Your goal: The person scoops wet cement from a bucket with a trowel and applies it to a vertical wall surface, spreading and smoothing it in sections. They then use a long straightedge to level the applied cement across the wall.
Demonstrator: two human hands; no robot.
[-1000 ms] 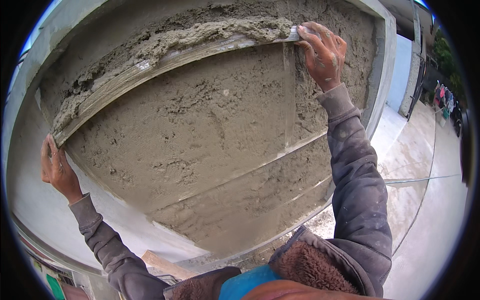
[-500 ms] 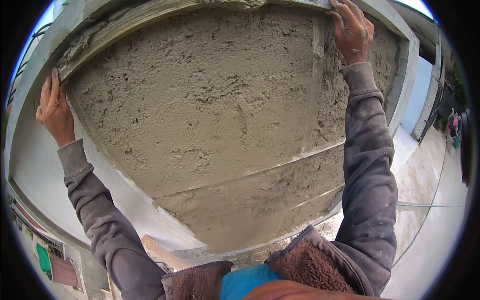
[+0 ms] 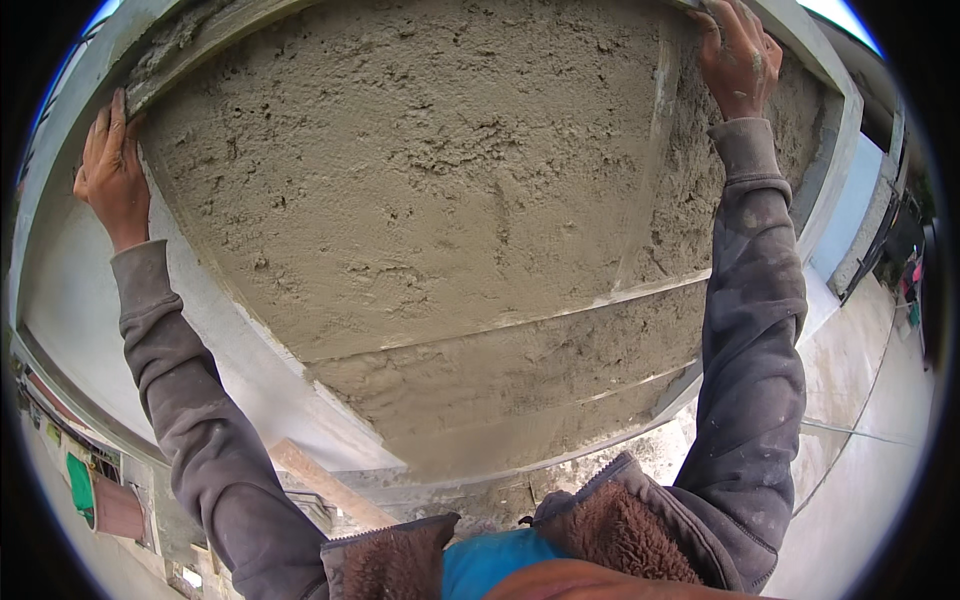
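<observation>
A long straightedge (image 3: 215,52) crosses the top of a rough panel of wet grey mortar (image 3: 430,200), its middle running out of view past the upper edge. Wet mortar clings along it. My left hand (image 3: 115,185) grips its left end, fingers pointing up and thumb tucked out of sight. Near the other end, my right hand (image 3: 738,58) is closed over the bar, with mortar smears on the skin. Both arms are stretched up and wide. Smoother strips (image 3: 660,130) and thin ridge lines mark the mortar on the right and lower down.
Left of the mortar lies a smooth pale wall face (image 3: 80,290). A raised concrete border (image 3: 838,170) frames the panel on the right. Below, a wooden board (image 3: 325,482) slants beside my left arm. Paved ground (image 3: 850,400) stretches off to the right; a brownish container (image 3: 118,505) stands lower left.
The view has shifted, so the mortar panel sits a little higher and farther right. The straightedge's middle has slid past the upper edge; both hands still grip the bar.
</observation>
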